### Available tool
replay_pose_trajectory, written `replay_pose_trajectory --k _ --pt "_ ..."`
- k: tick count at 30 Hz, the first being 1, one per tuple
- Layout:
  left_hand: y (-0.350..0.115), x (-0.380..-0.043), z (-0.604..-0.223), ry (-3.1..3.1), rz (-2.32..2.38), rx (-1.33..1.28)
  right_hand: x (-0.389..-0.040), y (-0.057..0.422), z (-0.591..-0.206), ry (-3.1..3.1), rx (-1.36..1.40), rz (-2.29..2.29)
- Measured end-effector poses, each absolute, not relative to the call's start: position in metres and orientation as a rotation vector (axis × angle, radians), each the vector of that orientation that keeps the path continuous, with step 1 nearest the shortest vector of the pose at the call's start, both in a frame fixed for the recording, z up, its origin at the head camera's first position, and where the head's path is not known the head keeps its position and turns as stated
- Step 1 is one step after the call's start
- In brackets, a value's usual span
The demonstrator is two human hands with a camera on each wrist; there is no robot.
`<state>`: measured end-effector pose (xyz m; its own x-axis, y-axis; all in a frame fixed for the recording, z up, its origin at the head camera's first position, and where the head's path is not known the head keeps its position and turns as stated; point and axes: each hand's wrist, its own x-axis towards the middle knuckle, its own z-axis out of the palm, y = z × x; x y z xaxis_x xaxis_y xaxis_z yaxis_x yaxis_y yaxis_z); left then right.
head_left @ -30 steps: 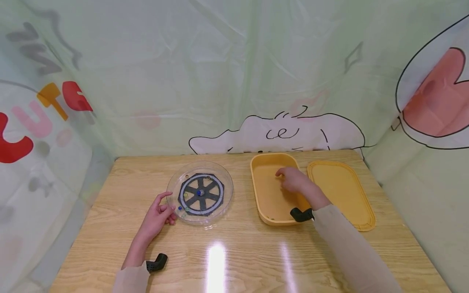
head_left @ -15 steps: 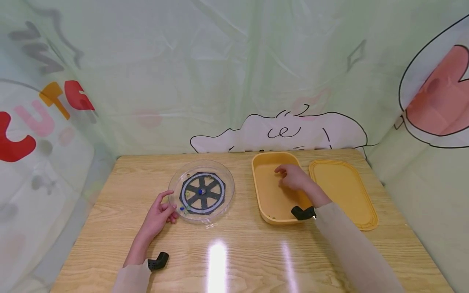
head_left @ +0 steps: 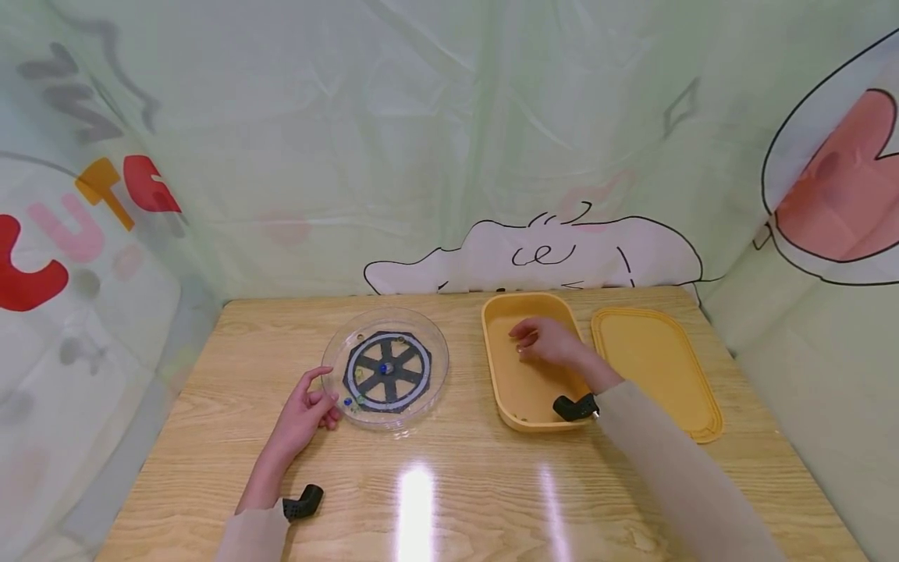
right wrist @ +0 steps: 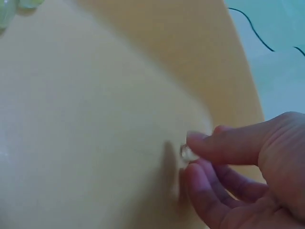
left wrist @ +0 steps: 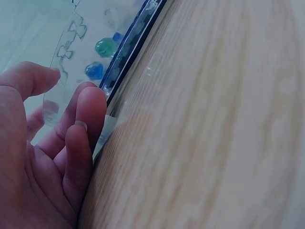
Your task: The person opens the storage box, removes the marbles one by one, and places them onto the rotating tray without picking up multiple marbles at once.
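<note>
My right hand (head_left: 551,343) is over the yellow tray (head_left: 489,359). Its thumb and fingertips pinch a small clear bead (right wrist: 187,152), which the right wrist view shows against the tray's floor. Beside the round clear dish (head_left: 438,382), my left hand (head_left: 302,417) touches the rim with loosely bent fingers. Inside the dish lie several small beads, among them a blue bead (left wrist: 94,70) and a green bead (left wrist: 105,47). A dark six-spoked wheel pattern (head_left: 403,382) with a pale ring shows at the dish. Another blue bead (head_left: 384,368) sits near its centre.
Right of the tray a matching yellow lid (head_left: 649,367) lies flat on the wooden table (head_left: 477,484). Pale green beads (right wrist: 7,12) remain in the tray at the near end. A printed curtain (head_left: 316,156) stands behind the table.
My right hand has shifted left within the tray and now shows a clear bead between its fingertips. The left hand stays by the dish rim.
</note>
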<state>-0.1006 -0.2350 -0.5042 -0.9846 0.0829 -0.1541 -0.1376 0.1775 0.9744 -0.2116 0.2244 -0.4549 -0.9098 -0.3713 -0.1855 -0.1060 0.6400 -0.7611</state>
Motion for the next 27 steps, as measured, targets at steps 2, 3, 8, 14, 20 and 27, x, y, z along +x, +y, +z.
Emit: replay_pose_trajectory --k 2,3,8,14,20,27 --pt "-0.235 -0.101 -0.505 2.275 1.907 -0.054 -0.212 0.222 -0.458 2.537 -0.404 -1.137" --pt "-0.235 -0.101 -0.505 2.278 1.904 -0.053 -0.212 0.221 -0.458 2.534 -0.415 -1.134" --pt "-0.235 -0.101 -0.507 2.291 1.898 -0.048 -0.212 0.215 -0.458 2.556 -0.453 -1.07" --pt "-0.235 -0.101 -0.506 2.287 1.909 -0.046 -0.212 0.204 -0.457 2.585 -0.548 -0.999" --pt "-0.234 -0.1 -0.505 2.308 1.893 -0.054 -0.212 0.194 -0.458 2.607 -0.592 -0.95" --pt "-0.234 -0.099 -0.502 2.279 1.9 -0.059 -0.215 0.191 -0.464 2.633 -0.581 -0.937"
